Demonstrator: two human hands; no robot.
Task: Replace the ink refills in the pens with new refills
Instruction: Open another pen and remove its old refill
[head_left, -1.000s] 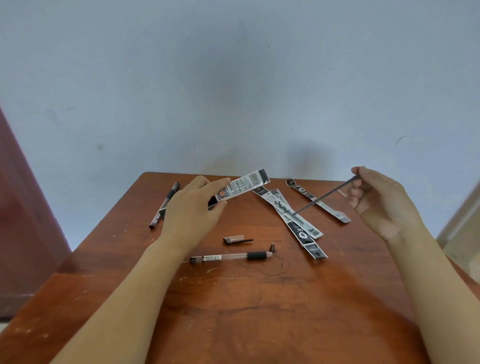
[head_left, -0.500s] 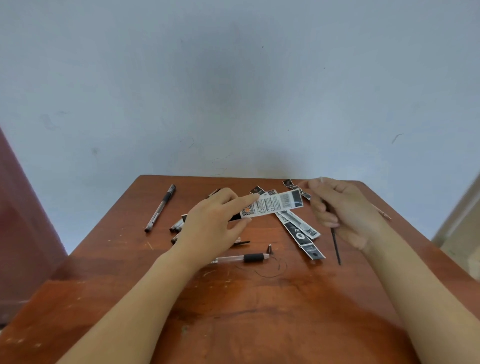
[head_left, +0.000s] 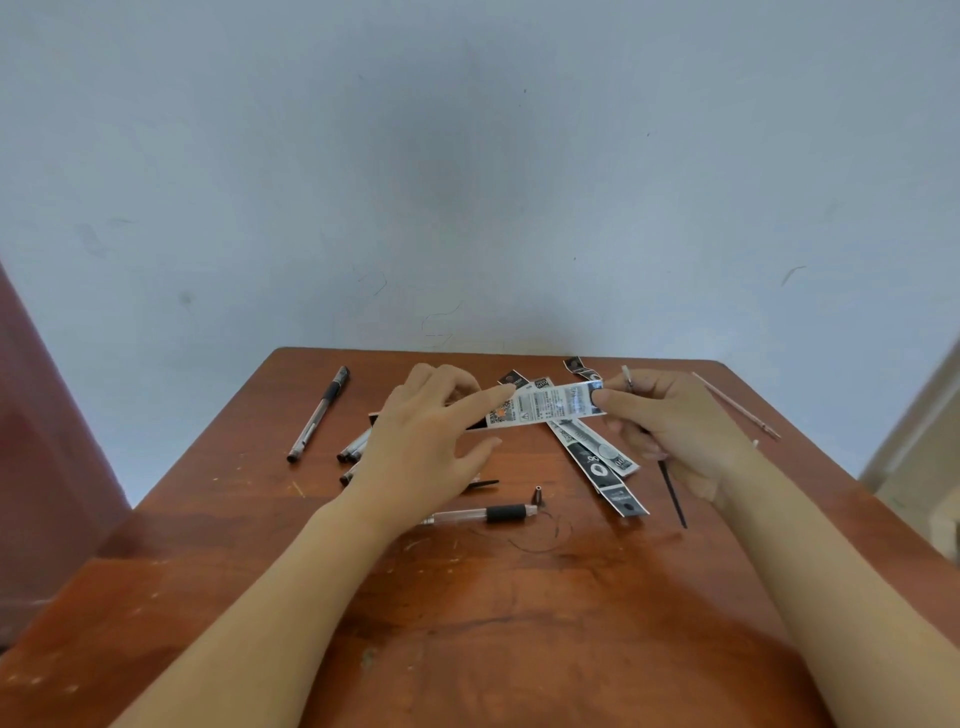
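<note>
Scuffed wooden table (head_left: 519, 623), 1 capped pen (head_left: 319, 413), open pen barrel (head_left: 480, 514), refill packets (head_left: 597, 462)

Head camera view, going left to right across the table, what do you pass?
Capped pen → left hand → refill packet held between both hands → right hand → thin pink stick near the table's right edge.

One head-worn camera looks forward and down from the person's own position. It sits close above the wooden table (head_left: 467, 623), facing the pale wall (head_left: 467, 156) beyond its far edge.
</note>
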